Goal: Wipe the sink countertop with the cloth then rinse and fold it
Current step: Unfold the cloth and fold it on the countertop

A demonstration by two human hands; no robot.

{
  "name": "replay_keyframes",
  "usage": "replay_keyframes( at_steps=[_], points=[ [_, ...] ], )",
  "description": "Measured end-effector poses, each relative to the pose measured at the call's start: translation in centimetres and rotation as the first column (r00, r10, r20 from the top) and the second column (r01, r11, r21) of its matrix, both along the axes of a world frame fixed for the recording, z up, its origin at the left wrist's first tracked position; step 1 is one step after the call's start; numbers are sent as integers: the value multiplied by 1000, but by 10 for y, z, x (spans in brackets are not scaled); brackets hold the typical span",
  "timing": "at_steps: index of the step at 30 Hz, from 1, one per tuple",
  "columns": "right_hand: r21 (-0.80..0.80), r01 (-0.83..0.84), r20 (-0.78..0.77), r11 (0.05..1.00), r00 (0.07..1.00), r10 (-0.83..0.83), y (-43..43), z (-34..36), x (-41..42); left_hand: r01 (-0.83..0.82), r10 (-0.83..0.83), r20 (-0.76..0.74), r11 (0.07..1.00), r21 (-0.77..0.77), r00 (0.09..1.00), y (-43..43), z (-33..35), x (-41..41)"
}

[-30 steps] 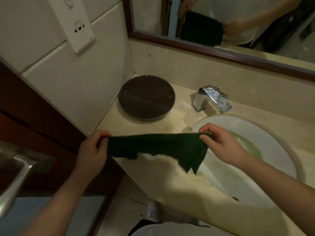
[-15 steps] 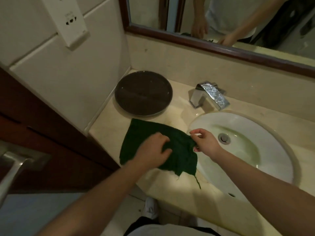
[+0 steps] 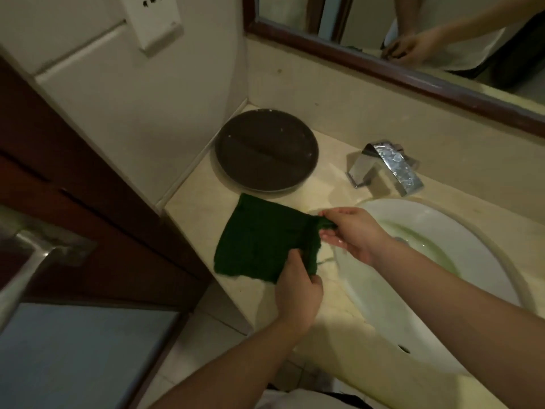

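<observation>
A dark green cloth point(image 3: 259, 237) lies flat on the beige countertop point(image 3: 194, 211), left of the white oval sink point(image 3: 436, 261). My left hand point(image 3: 298, 287) pinches the cloth's near right corner at the counter's front edge. My right hand point(image 3: 351, 231) grips the cloth's far right corner, just over the sink's left rim. The cloth looks roughly square, folded or spread, with its right edge bunched between my hands.
A round dark brown tray point(image 3: 267, 150) sits in the back left corner of the counter. A chrome faucet point(image 3: 386, 166) stands behind the sink. A framed mirror point(image 3: 383, 63) runs along the back wall. A metal handle point(image 3: 26, 261) juts out at the left.
One second ago I held the cloth stretched in the air between both hands. Since then it has come down onto the counter, and my left hand has slid from its middle to its near right corner.
</observation>
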State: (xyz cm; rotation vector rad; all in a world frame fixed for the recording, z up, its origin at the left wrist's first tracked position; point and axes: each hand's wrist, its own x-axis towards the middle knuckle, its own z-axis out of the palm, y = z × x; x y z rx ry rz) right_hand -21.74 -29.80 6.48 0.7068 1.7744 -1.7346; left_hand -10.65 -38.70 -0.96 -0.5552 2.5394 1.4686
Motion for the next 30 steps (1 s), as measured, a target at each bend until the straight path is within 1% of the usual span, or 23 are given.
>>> replay_keyframes(
  at_steps=[2,3,4,5,6,8,9,11,13,15,16,17,18,20,21,23,24,26,28,30],
  points=[
    [-42,16,40,999,999,-14,-23,7,-8,-96,91,33,972,212,995,-19,6,-3],
    [-63,20,57,998,998,-17,-36,8,-11,-159,147,60,929,334,987,-30,9,-5],
    [-79,17,68,997,998,-11,-49,9,-14,-221,199,97,880,420,975,-43,12,-6],
    [-104,5,73,995,997,3,-61,9,-18,-285,250,138,847,449,959,-58,12,-9],
    [-135,-15,75,991,997,26,-73,9,-23,-349,302,175,827,440,937,-74,14,-13],
    [-170,-81,77,982,992,95,-95,9,-32,-450,402,203,806,384,893,-108,16,-23],
    [-151,-128,78,980,987,141,-103,9,-35,-484,443,194,813,324,875,-123,17,-26],
    [13,-272,54,962,961,271,-115,10,-37,-521,500,151,833,187,853,-148,12,-25],
    [182,-401,-3,898,913,408,-115,4,-33,-501,489,131,861,83,862,-158,4,-16],
    [354,-460,-47,815,861,506,-105,-8,-22,-440,443,91,896,-57,892,-159,-4,-11],
    [473,-473,-87,743,814,574,-98,-17,-15,-416,426,71,901,-123,902,-157,-7,-11],
    [591,-483,-119,645,739,663,-91,-26,-7,-396,412,59,900,-181,909,-155,-9,-12],
    [676,-500,-124,541,647,753,-86,-36,4,-365,390,53,896,-254,919,-152,-11,-13],
    [752,-554,-85,357,456,886,-80,-50,29,-255,299,28,855,-451,954,-144,-13,-15],
    [773,-565,-66,289,381,922,-78,-59,41,-196,240,14,825,-530,971,-141,-17,-16],
    [836,-519,-38,179,271,962,-76,-73,57,-124,155,-2,787,-605,988,-137,-23,-17],
    [865,-477,-37,156,249,968,-76,-79,61,-113,126,-20,785,-609,992,-138,-27,-18],
    [897,-405,-69,176,264,962,-75,-85,66,-124,103,-70,798,-590,992,-143,-32,-17],
    [909,-356,-113,215,286,951,-73,-87,69,-154,128,-86,826,-542,988,-152,-34,-16],
    [917,-334,-123,218,283,951,-69,-88,72,-218,202,-86,848,-484,976,-157,-35,-15]
  ],
)
